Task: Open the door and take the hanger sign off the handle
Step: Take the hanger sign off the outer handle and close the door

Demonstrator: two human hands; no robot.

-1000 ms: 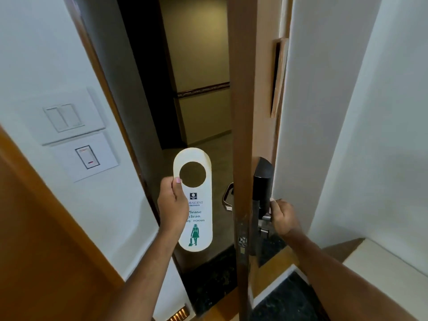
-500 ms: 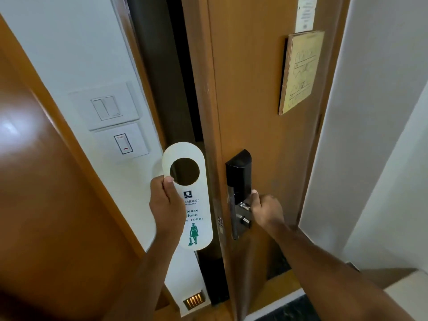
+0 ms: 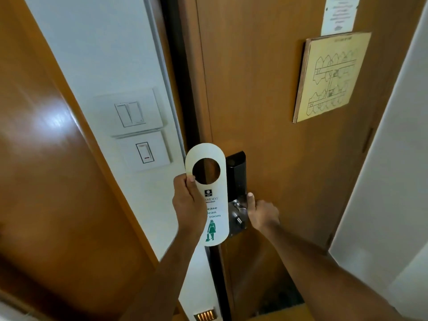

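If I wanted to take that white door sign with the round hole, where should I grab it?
Probably pinch the white card door hanger sign at its long right edge below the round hole, coming from the right. It is flat, thin and upright, and the left hand already has its grip on the left edge.

A white wall (image 3: 99, 54) stands at the left; on it, a white double light switch (image 3: 129, 114) sits directly above a white card-slot panel (image 3: 144, 152) with a small red mark; low on the same wall, a small vent with glowing orange slats (image 3: 205, 316); a glossy brown wooden panel (image 3: 46, 181) fills the far left; another plain white wall (image 3: 393, 158) rises at the right.
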